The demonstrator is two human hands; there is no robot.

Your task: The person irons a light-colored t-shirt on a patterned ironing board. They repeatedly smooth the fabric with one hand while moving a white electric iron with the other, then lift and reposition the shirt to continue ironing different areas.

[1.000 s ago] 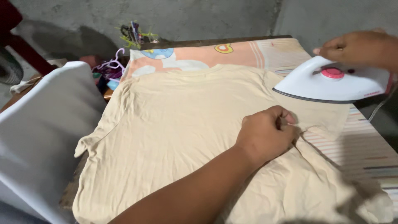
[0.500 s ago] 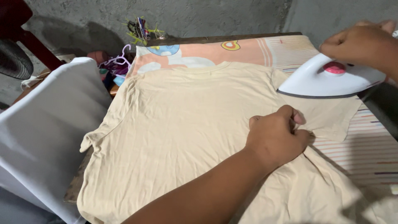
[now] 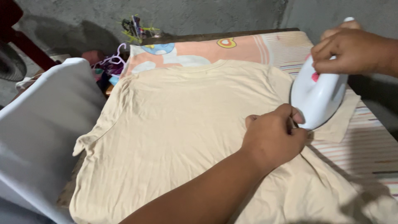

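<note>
Pale cream short-sleeved cotton T-shirt lay spread flat over the bench, neckline toward the far edge, hem running off the near edge. Bench covered by a peach printed cloth at the far edge and a striped cloth along the right edge.

Left hand closed in a pinch on the shirt fabric where body met right sleeve, near the bench's right edge; folds radiated from the pinch toward the near right corner.

Right hand wrapped around the handle of a white plastic electric iron with a pink dial. Iron tipped up, nose pointing down toward the sleeve, just beside the left hand's fingers; could not tell whether the sole touched cloth.

Step in hand, as judged: pulling the sleeve seam taut while bringing the iron onto the right sleeve. Next move would call for laying the sole flat on the sleeve, keeping the left fingers out of its path, and holding tension so no crease got pressed in.

White fabric-covered object stood off the bench's left edge. Pile of coloured plastic hangers beyond the far left corner, against a grey concrete wall
</note>
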